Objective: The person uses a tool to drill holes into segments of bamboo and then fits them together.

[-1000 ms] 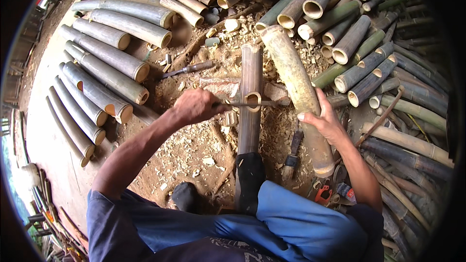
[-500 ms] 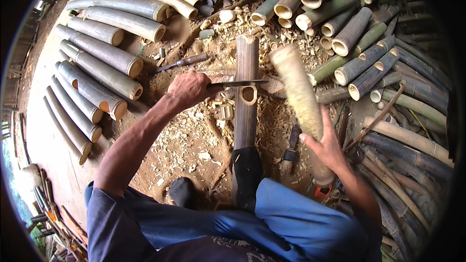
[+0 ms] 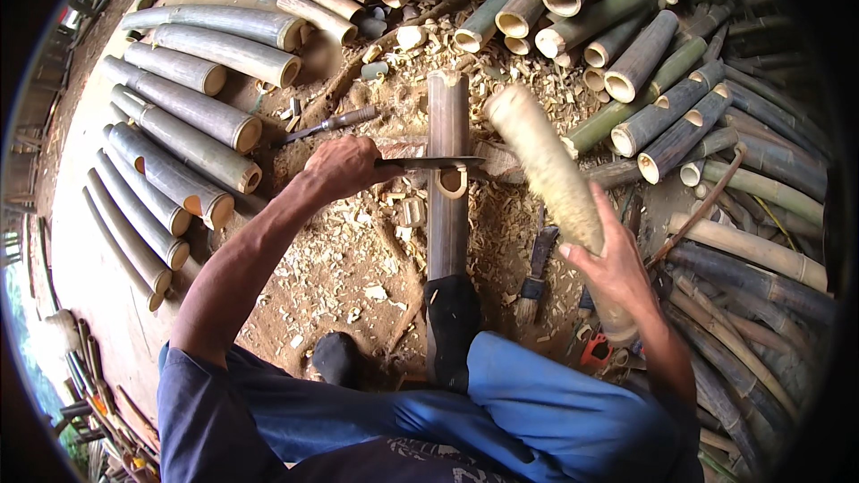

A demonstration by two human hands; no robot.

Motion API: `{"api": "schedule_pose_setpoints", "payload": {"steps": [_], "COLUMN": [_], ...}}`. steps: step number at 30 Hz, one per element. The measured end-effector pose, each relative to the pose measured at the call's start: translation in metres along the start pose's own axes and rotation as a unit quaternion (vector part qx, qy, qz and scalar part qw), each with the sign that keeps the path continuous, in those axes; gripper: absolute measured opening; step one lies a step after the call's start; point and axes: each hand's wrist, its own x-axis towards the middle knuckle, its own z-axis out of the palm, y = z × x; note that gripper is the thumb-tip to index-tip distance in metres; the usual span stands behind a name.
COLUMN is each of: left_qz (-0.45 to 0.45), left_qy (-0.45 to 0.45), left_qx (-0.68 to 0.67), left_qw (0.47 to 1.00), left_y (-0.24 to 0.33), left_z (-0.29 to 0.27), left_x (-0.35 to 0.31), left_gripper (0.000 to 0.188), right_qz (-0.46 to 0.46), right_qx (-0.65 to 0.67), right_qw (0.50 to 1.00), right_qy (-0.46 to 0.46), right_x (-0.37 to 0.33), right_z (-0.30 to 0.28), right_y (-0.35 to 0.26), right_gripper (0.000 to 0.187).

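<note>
A bamboo tube (image 3: 446, 237) lies lengthwise in front of me, its near part under my foot in a black sock (image 3: 451, 309). In its upper face is a notch (image 3: 453, 182) with a pale cut rim. My left hand (image 3: 343, 166) is closed round the handle of a knife, whose dark blade (image 3: 434, 162) lies across the tube at the notch's far edge. My right hand (image 3: 616, 261) grips a thick, pale wooden club (image 3: 548, 161), smeared by motion. The club is tilted, its far end raised to the right of the tube, apart from the blade.
Another knife (image 3: 331, 122) lies beyond my left hand. A dark-handled tool (image 3: 536, 275) and a red tape measure (image 3: 596, 349) are near my right forearm. Cut bamboo tubes lie in a row at left (image 3: 183, 98) and piled at right (image 3: 642, 58). Wood chips (image 3: 376, 292) cover the ground.
The club's far end has shifted slightly left, toward the tube. My left hand keeps the blade across the tube at the notch. The whole view has moved a little.
</note>
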Motion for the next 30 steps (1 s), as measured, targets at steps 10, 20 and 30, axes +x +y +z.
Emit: {"api": "schedule_pose_setpoints", "payload": {"steps": [10, 20, 30], "left_qz": [0.006, 0.054, 0.134], "left_qy": [-0.023, -0.051, 0.173], "left_qx": [-0.017, 0.0, -0.047], "left_qw": [1.0, 0.997, 0.975], "left_y": [0.008, 0.001, 0.017], "left_z": [-0.008, -0.006, 0.03], "left_x": [0.002, 0.009, -0.071], "left_gripper": [0.055, 0.06, 0.03], "right_qz": [0.018, -0.043, 0.101], "right_qx": [-0.029, -0.009, 0.358], "right_qw": [0.999, 0.998, 0.926], "right_qy": [-0.043, -0.048, -0.059], "right_x": [-0.006, -0.017, 0.007], "right_z": [-0.002, 0.038, 0.011], "right_y": [0.001, 0.053, 0.012], "right_gripper": [0.104, 0.095, 0.075]}}
